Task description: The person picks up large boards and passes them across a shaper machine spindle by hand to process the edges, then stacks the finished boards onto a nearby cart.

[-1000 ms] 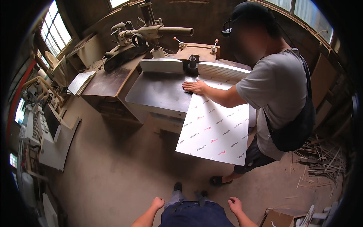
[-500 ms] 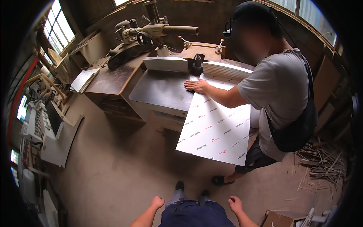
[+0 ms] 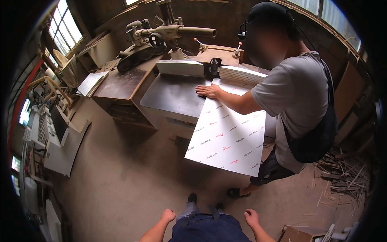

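Note:
My left hand (image 3: 168,215) hangs beside my left hip with its fingers curled in, and no object shows in it. By my right hip, my right hand (image 3: 252,217) is also loosely closed, with nothing visible in its fingers. Both are well short of the white printed panel (image 3: 225,141). That panel lies partly on a metal machine table (image 3: 173,92), its near end overhanging the edge. A co-worker's hand (image 3: 209,91) presses flat on the panel's far left edge, close to a dark upright spindle (image 3: 213,68) between two pale fences (image 3: 180,69).
The co-worker (image 3: 298,92) stands at the right of the machine. A heavy feeder-like machine arm (image 3: 173,32) reaches over the back. Left of it is a wooden bench (image 3: 121,88) with papers (image 3: 92,84). Scrap strips (image 3: 346,173) lie on the right floor, near a box (image 3: 300,234).
The white panel has slid slightly left along the machine table, the co-worker's hand still on it. My view has turned slightly; my own hands look almost unmoved.

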Demonstrator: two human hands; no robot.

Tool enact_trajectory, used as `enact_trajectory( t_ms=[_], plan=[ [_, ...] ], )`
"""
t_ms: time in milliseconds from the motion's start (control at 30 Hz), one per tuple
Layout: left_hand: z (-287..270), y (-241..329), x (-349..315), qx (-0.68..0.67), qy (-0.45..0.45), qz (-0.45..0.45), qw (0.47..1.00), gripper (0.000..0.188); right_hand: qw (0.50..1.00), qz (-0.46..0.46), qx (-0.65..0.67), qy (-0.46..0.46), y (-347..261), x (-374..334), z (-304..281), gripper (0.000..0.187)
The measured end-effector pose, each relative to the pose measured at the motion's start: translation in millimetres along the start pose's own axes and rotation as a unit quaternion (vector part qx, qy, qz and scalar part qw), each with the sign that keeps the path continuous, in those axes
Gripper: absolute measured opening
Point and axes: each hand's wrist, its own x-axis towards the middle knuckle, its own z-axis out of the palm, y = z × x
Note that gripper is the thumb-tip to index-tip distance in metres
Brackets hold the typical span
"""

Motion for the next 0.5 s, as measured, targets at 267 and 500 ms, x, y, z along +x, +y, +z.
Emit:
enact_trajectory(
  t_ms=[267, 500],
  plan=[
    [7, 11, -7, 0.002, 0.016, 0.014, 1.000, 0.035, 1.000, 0.017, 0.014, -0.007, 5, 6, -14, 0.032],
    [7, 32, -17, 0.001, 0.009, -0.006, 1.000, 0.035, 1.000, 0.003, 0.018, -0.006, 15, 12, -27, 0.032]
  ],
)
